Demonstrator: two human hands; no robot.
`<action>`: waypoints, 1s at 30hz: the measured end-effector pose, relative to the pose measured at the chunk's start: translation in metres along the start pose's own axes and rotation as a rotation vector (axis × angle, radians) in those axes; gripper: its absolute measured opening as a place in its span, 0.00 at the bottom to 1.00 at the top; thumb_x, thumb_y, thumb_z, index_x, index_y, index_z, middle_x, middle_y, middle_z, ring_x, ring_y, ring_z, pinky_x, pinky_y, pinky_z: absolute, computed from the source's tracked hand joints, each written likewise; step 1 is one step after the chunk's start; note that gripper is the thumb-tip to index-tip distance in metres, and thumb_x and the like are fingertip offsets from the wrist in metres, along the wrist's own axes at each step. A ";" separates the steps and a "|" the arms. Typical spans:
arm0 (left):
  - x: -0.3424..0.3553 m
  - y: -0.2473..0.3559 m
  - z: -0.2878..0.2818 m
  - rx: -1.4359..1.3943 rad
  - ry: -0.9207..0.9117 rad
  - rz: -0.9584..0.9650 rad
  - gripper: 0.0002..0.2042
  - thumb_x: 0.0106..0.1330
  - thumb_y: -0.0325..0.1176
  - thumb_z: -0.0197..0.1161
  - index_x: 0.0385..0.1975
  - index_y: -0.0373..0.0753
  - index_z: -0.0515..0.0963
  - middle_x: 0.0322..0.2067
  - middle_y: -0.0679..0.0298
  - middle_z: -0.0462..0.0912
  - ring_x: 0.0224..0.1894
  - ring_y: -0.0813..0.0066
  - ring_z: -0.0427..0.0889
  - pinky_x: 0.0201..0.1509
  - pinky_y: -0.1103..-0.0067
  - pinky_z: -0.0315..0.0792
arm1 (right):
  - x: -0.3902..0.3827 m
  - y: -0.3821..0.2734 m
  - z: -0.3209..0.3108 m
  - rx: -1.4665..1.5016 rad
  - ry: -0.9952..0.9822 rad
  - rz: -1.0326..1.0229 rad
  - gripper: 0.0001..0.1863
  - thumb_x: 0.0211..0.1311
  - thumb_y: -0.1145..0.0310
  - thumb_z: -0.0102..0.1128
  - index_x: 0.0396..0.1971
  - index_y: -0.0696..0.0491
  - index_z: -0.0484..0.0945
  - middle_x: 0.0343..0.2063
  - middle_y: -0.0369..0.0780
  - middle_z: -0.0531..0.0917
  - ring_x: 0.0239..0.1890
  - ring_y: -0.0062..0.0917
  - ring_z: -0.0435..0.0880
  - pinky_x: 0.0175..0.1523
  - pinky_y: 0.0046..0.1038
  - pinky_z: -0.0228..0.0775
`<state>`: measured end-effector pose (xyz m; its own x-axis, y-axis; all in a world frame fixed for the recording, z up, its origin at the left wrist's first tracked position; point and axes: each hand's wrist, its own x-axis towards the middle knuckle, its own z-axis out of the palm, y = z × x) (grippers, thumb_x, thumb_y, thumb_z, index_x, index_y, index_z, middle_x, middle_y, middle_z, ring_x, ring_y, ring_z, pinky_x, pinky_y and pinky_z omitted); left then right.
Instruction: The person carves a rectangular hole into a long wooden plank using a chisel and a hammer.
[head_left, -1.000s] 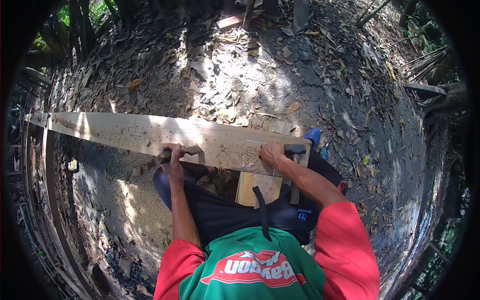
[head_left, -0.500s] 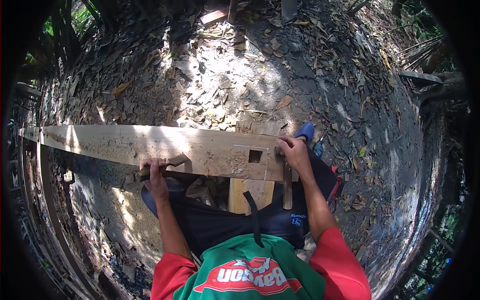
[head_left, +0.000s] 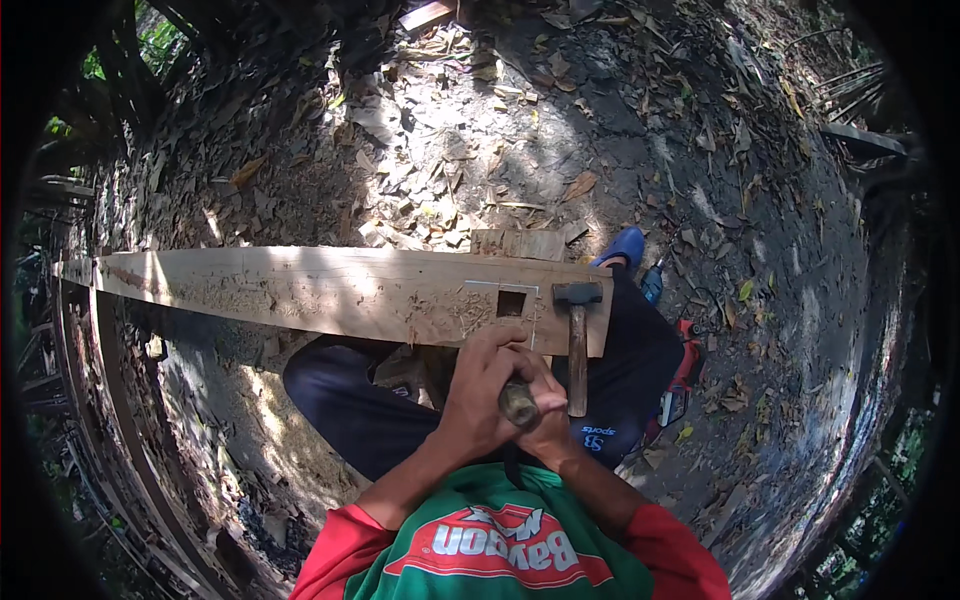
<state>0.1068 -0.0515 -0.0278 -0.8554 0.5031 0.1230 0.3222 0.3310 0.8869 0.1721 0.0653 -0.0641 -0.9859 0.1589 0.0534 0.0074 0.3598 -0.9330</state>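
Observation:
Both my hands meet in front of my body at the near edge of a long wooden board [head_left: 380,290]. A chisel [head_left: 517,404] is between them, its wooden handle end facing up toward me and its blade hidden. My left hand [head_left: 480,385] is closed around the handle. My right hand [head_left: 545,425] is pressed against it from the other side, its fingers closed and partly covered. Just beyond the hands is a square hole [head_left: 512,303] cut in the board, with pencil lines and shavings around it. A hammer [head_left: 578,345] rests on the board to the right, its handle jutting past the near edge.
A wooden block [head_left: 518,244] shows under the board's far side. To the right lie a red power tool [head_left: 684,372] and a blue-green tool [head_left: 652,284], near my blue shoe [head_left: 625,246]. Leaves and wood chips litter the ground. A timber rail [head_left: 125,400] runs along the left.
My left hand has brought the chisel from the board's left part to the middle. My right hand has let go of the hammer and joined it on the chisel.

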 end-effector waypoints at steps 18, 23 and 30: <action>-0.096 -0.195 -0.114 0.346 0.498 -0.584 0.15 0.63 0.42 0.68 0.42 0.39 0.82 0.41 0.54 0.85 0.46 0.56 0.83 0.50 0.67 0.75 | 0.063 0.041 -0.007 -0.234 -0.130 0.236 0.12 0.59 0.66 0.71 0.38 0.56 0.82 0.30 0.40 0.86 0.33 0.22 0.84 0.41 0.28 0.75; -0.097 -0.213 -0.102 0.225 0.339 -0.538 0.16 0.64 0.43 0.68 0.38 0.35 0.83 0.29 0.55 0.87 0.31 0.62 0.87 0.41 0.69 0.77 | 0.075 0.061 0.028 -0.448 -0.200 0.235 0.12 0.58 0.65 0.71 0.37 0.56 0.82 0.27 0.43 0.84 0.32 0.26 0.86 0.40 0.33 0.76; -0.090 -0.212 -0.111 0.018 0.418 -0.610 0.16 0.65 0.44 0.67 0.38 0.35 0.83 0.28 0.56 0.86 0.27 0.66 0.87 0.36 0.72 0.77 | 0.051 0.106 -0.008 0.326 0.033 0.423 0.11 0.67 0.66 0.65 0.41 0.58 0.82 0.28 0.38 0.85 0.27 0.19 0.86 0.32 0.20 0.79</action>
<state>0.0702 -0.2557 -0.1768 -0.9664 -0.1196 -0.2273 -0.2568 0.4695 0.8447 0.1242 0.1193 -0.1572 -0.9022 0.2593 -0.3446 0.3451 -0.0449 -0.9375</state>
